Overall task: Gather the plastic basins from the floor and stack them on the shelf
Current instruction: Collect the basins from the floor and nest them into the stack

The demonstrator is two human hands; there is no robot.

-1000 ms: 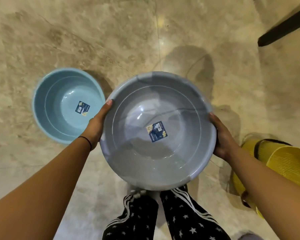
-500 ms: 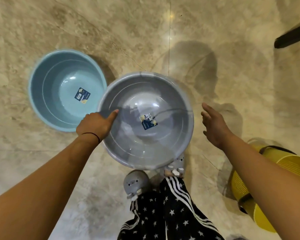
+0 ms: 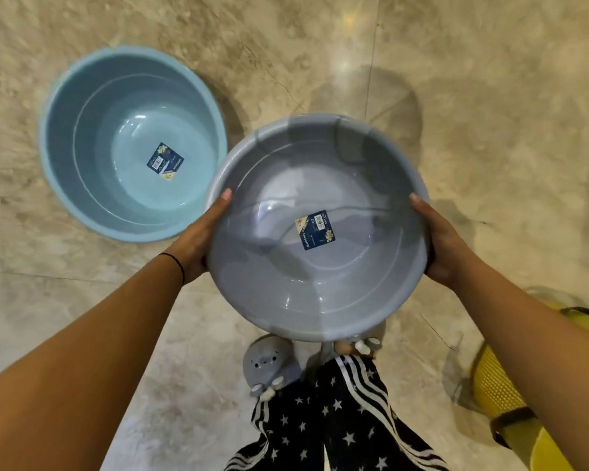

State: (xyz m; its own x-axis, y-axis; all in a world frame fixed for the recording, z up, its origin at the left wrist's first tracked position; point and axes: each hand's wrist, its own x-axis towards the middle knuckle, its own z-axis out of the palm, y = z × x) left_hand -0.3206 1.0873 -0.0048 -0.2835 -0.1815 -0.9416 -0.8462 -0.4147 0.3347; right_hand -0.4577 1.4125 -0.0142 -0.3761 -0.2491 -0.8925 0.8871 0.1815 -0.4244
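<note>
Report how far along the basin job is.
Done: nothing visibly stacked; no shelf is in view. In hand: the grey basin, held by its rim between the left hand and right hand. Left: the blue basin sits on the floor.

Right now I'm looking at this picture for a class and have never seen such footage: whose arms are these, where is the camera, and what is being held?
The camera sits on a person's head, looking down, so the arms are their own. Both hands grip a grey plastic basin by its rim: the left hand on one side, the right hand opposite. A light blue basin sits on the marble floor beside it. Each basin has a sticker inside. Below are grey animal slippers, and a yellow basket stands at the right edge.
</note>
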